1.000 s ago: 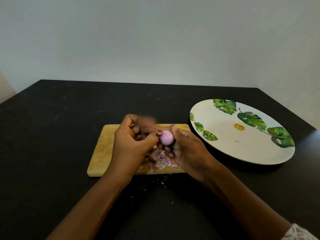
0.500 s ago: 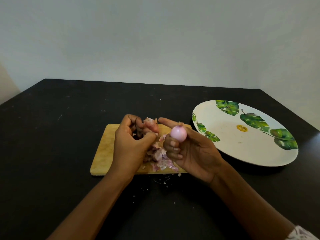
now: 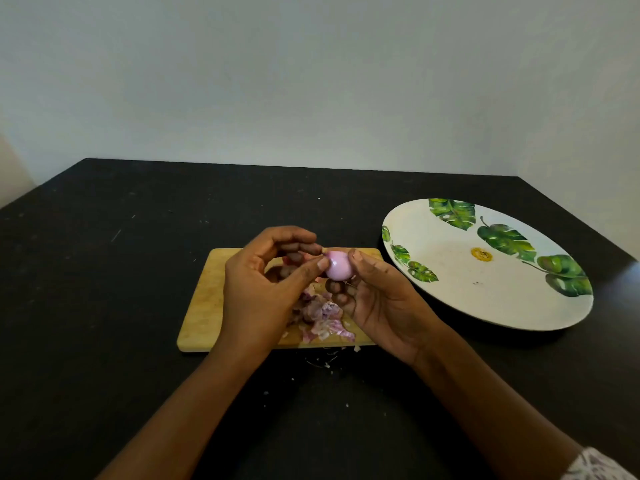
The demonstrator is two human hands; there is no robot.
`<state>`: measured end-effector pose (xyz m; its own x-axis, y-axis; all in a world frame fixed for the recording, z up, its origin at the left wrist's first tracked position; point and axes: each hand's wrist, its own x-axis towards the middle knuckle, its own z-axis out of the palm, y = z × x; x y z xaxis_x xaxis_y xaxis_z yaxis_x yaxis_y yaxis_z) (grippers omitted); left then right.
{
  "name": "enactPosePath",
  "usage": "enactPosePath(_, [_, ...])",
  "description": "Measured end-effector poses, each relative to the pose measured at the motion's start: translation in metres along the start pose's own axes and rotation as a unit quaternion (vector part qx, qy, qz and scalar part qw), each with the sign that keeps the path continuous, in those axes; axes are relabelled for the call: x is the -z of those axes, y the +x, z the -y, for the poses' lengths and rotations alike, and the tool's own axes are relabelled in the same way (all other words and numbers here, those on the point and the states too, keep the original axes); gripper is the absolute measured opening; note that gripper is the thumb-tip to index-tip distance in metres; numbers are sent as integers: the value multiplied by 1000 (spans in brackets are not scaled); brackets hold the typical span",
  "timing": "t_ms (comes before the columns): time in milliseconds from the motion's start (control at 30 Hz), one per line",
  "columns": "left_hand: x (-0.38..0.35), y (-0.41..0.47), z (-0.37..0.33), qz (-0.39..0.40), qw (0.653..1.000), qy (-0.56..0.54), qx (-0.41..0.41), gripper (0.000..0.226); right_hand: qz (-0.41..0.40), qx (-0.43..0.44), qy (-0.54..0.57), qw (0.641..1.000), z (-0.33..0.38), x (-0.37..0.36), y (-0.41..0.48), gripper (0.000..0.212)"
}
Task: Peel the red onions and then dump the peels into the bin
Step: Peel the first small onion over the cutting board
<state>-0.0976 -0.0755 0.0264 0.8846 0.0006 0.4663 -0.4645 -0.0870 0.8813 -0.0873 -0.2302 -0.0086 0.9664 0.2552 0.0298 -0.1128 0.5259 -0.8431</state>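
A small peeled pink onion (image 3: pixel 338 267) is held above the wooden cutting board (image 3: pixel 207 299). My right hand (image 3: pixel 377 299) grips it from the right and below, thumb on its top. My left hand (image 3: pixel 263 289) pinches its left side with thumb and fingertips, the fingers curled. A heap of purple and white peels (image 3: pixel 322 317) lies on the board under the hands. A dark unpeeled onion seems to sit behind my left fingers, mostly hidden. No bin is in view.
A large white plate with green leaf print (image 3: pixel 450 271) stands on the black table (image 3: pixel 104 306) right of the board. Small peel scraps (image 3: pixel 325 362) lie on the table before the board. A pale wall rises behind.
My right hand brought the onion back left toward the left hand. My left hand, which held a piece of peel, now pinches the onion's left side.
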Motion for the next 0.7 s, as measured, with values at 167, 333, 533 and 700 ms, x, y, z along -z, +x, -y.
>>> enactPosePath(167, [1,1,-3,32,998,-48,14,29,-3,-28,23,999,7,-9,-7,26])
enactPosePath(333, [0,0,-2,72,995,-66,14,26,-13,-41,53,998,8,-10,-9,26])
enactPosePath(533, [-1,-1,1,53,996,-55,39,26,5,-19,23,1000,1,-9,-5,59])
enactPosePath(700, [-3,-2,-1,22,999,-31,38,26,4,20,26,999,6,-17,-10,27])
